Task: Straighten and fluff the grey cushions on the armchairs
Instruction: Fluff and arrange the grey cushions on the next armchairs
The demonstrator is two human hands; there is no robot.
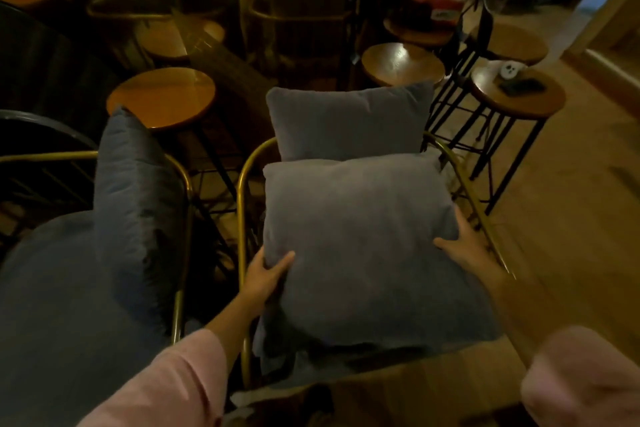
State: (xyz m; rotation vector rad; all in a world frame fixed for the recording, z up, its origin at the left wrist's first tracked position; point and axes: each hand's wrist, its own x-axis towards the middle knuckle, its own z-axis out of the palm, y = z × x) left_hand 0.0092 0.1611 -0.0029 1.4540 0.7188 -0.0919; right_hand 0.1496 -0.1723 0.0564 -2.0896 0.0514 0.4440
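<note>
A large grey seat cushion (360, 236) lies on the gold-framed armchair (244, 184) in front of me. My left hand (266, 276) grips its near left edge, thumb on top. On the cushion's right side, my right hand (465, 241) clasps the edge. Behind it a grey back cushion (348, 121) stands upright against the chair's back. A second armchair (180, 225) to the left holds a grey back cushion (135, 204) standing on edge and a grey seat cushion (55, 305). Both my sleeves are pink.
Round wooden stools (162, 97) on black metal legs crowd behind and beside the chairs. One stool (519, 94) at the right carries a dark phone-like object and a small white thing. Wooden floor (571, 218) stretches to the right. The room is dim.
</note>
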